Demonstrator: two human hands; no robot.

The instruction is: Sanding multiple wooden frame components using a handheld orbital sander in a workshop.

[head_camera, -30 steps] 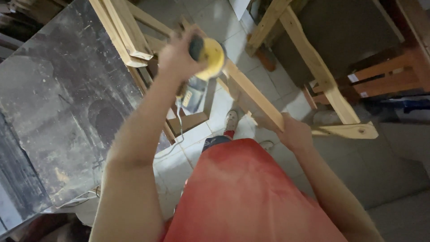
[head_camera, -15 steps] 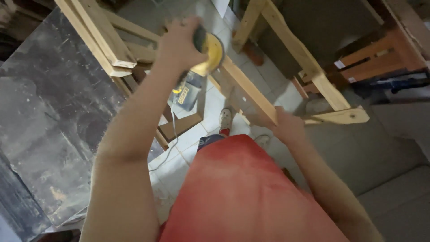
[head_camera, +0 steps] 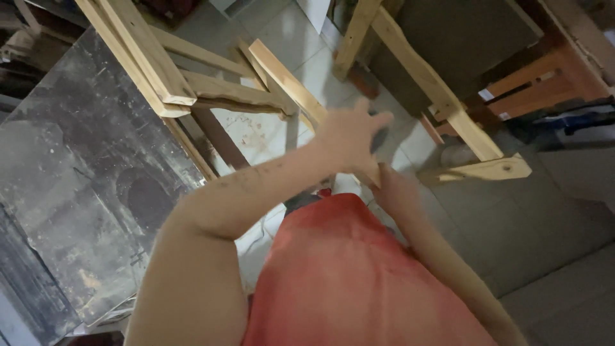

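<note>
A pale wooden rail (head_camera: 288, 80) slants from the upper middle down toward my body. My left hand (head_camera: 349, 131) is blurred and lies over the rail's lower part, closed on a dark tool (head_camera: 378, 139) that it mostly hides. No yellow disc shows on the tool. Just below it, my right hand (head_camera: 394, 189) holds the rail's lower end, nearly touching the left hand. My red garment (head_camera: 359, 275) fills the lower middle.
A dark, stained board (head_camera: 83, 179) lies at the left. Stacked pale wood bars (head_camera: 147, 57) of a frame cross the upper left. Another wooden frame (head_camera: 448, 109) and orange-brown timber (head_camera: 532, 77) stand at the right over a pale tiled floor (head_camera: 301, 25).
My left hand has slid down the rail from the upper middle to right beside my right hand. The tool's yellow disc, visible before, is now hidden. The view has shifted slightly.
</note>
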